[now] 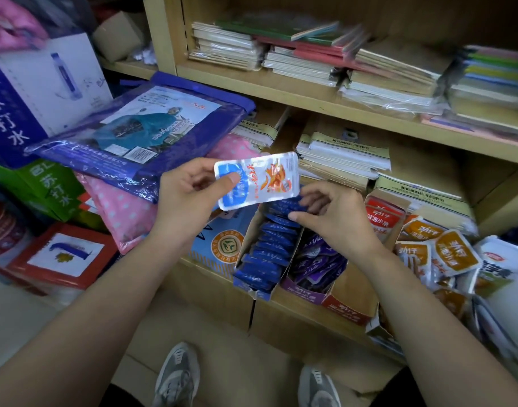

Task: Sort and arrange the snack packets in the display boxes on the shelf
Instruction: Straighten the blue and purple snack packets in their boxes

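On the wooden shelf (340, 108) the blue display box (247, 239) runs 7 to 1 o'clock. The right hand (334, 218) (the nearer one) pinches blue packets (269, 248) at its far end. The left hand (187, 195) grips a white snack packet (260, 180), long axis 9 to 3, at 11 o'clock.

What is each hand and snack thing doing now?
left hand: holds the white packet, thumb on front.
white packet: lifted up, tilted.
right hand: pinches blue packets at the row's far end.
blue packets: standing in a row in the blue box.
purple packets: jumbled in the purple box.
orange packets: loose heap right of the boxes.
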`<control>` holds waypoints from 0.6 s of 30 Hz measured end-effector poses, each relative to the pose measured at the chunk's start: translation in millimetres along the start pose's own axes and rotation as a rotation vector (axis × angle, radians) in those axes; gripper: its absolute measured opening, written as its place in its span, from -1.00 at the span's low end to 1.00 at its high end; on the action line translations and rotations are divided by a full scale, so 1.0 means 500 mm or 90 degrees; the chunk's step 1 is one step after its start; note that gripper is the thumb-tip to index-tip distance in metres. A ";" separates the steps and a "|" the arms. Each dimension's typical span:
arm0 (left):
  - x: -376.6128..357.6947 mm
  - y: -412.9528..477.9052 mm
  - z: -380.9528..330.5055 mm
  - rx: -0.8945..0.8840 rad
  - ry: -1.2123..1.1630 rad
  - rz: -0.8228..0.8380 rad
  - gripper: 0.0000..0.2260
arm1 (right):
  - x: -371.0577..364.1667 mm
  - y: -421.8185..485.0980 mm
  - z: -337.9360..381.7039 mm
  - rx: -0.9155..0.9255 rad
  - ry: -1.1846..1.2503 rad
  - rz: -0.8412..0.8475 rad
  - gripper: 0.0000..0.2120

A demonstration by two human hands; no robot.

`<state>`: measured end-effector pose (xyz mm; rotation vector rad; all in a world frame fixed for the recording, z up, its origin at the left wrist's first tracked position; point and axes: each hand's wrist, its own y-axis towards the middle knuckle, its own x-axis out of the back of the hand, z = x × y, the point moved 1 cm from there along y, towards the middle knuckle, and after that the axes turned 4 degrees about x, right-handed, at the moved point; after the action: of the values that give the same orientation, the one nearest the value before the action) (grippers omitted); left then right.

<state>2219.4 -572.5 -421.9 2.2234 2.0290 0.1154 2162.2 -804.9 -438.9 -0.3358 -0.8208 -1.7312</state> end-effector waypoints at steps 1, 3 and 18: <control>0.002 0.004 0.003 -0.036 0.023 0.003 -0.90 | 0.008 -0.004 0.005 -0.004 0.033 -0.017 -0.64; 0.004 0.011 0.009 -0.102 0.076 0.031 -0.88 | 0.022 -0.010 0.020 0.023 0.064 -0.065 -0.56; -0.054 0.035 0.042 -0.213 0.277 0.092 -0.80 | 0.005 0.013 0.005 0.051 -0.005 -0.087 -0.94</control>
<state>2236.9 -601.7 -439.3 2.2601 1.8440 0.9524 2166.7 -805.7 -433.2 -0.2370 -0.9349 -1.8191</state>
